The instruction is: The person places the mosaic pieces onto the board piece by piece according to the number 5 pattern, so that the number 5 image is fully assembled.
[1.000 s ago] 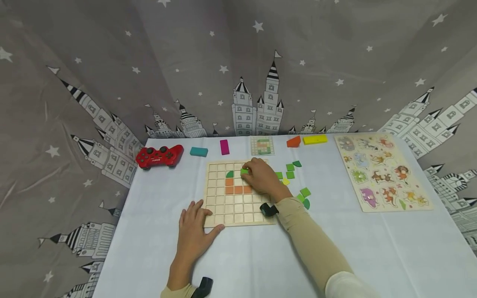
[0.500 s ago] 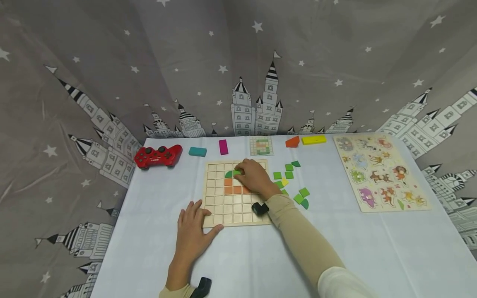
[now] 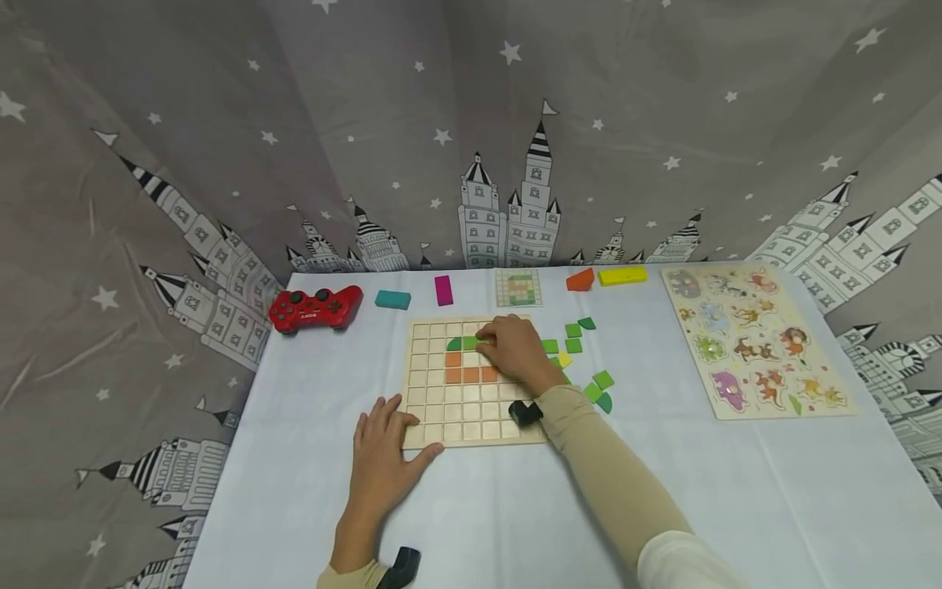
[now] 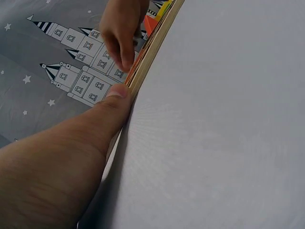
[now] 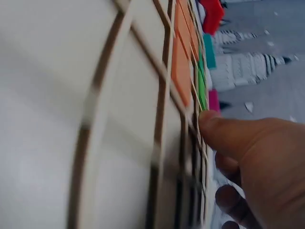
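Note:
On the wooden grid board [image 3: 471, 415] lie several orange tiles [image 3: 471, 375], a dark green quarter-circle tile [image 3: 454, 344] and, to its right, a green square tile [image 3: 471, 343]. My right hand [image 3: 513, 348] reaches over the board with bent fingers, thumb tip right at the green tile's edge in the right wrist view. I cannot tell whether the hand still pinches it. My left hand [image 3: 383, 450] lies spread at the board's lower left corner, and its thumb [image 4: 117, 93] rests against the board edge in the left wrist view.
Loose green tiles [image 3: 573, 346] and a yellow piece [image 3: 564, 360] lie right of the board. Behind it are a pattern card [image 3: 518, 288] and blocks in teal [image 3: 393, 300], magenta [image 3: 443, 290], orange [image 3: 580, 280] and yellow [image 3: 622, 276]. A red game controller [image 3: 315, 309] and an animal puzzle [image 3: 758, 343] flank these.
My right hand carried the green square tile left until it lay next to the quarter-circle tile. Since then the hand has shifted slightly right. The left hand has stayed at the board's corner.

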`<state>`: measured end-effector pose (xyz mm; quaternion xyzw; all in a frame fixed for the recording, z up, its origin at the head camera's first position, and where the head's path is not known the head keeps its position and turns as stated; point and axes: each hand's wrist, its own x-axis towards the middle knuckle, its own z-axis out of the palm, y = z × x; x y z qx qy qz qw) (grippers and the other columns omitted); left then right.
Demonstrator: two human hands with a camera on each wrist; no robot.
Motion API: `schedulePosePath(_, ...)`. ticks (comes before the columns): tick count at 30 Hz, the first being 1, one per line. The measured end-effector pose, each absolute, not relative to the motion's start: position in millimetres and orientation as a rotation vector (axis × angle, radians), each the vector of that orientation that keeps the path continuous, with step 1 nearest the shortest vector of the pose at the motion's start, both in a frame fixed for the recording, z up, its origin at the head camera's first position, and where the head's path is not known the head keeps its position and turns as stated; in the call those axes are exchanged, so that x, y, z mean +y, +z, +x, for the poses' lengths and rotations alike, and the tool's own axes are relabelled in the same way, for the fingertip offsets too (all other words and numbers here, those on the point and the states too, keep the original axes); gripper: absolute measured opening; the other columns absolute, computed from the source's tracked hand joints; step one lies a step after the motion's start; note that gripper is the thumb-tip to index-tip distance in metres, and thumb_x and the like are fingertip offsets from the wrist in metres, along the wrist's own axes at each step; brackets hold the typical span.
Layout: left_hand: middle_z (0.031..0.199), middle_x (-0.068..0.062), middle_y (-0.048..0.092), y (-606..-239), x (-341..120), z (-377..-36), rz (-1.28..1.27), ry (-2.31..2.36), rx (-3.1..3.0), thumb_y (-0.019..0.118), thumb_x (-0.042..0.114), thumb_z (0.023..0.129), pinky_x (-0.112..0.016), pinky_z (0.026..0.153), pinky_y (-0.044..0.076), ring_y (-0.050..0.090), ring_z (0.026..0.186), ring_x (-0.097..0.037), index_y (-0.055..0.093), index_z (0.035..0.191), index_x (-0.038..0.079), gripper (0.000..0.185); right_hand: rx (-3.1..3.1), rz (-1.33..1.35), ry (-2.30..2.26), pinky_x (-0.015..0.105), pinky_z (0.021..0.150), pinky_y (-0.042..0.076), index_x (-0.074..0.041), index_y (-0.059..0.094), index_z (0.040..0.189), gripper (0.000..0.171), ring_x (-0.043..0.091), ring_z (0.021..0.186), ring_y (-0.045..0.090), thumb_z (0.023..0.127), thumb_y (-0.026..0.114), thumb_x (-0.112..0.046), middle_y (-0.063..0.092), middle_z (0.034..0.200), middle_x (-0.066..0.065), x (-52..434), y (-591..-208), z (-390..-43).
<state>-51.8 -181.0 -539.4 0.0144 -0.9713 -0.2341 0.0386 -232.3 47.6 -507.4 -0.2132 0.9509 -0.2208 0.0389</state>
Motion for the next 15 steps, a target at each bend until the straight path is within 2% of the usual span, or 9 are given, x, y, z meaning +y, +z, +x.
schedulePosePath(8,0.159,-0.020,0.039,-539.6,-180.4,-53.2,0.040,-0.755,-2.964,0.081,0.056,0.078,-0.066,0.125,0.011,0.023,0.154,-0.044,0.057,0.113,0.012,0.061,2.923,-0.424,-0.901,0.042,0.082,0.050,-0.011,0.075,0.119,0.028,0.023,0.089,0.058,0.098,0.070,-0.028,0.066,0.088,0.003,142.6,-501.1,-204.1)
schedulePosePath(15,0.159,-0.019,0.039,-539.4,-180.4,-52.5,0.044,-0.743,-2.971,0.083,0.054,0.078,-0.066,0.125,0.010,0.024,0.153,-0.045,0.057,0.113,0.013,0.060,2.931,-0.220,-0.970,0.033,0.074,0.041,-0.010,0.073,0.120,0.025,0.020,0.082,0.050,0.098,0.068,-0.021,0.062,0.091,0.004,223.6,-516.8,-170.3)
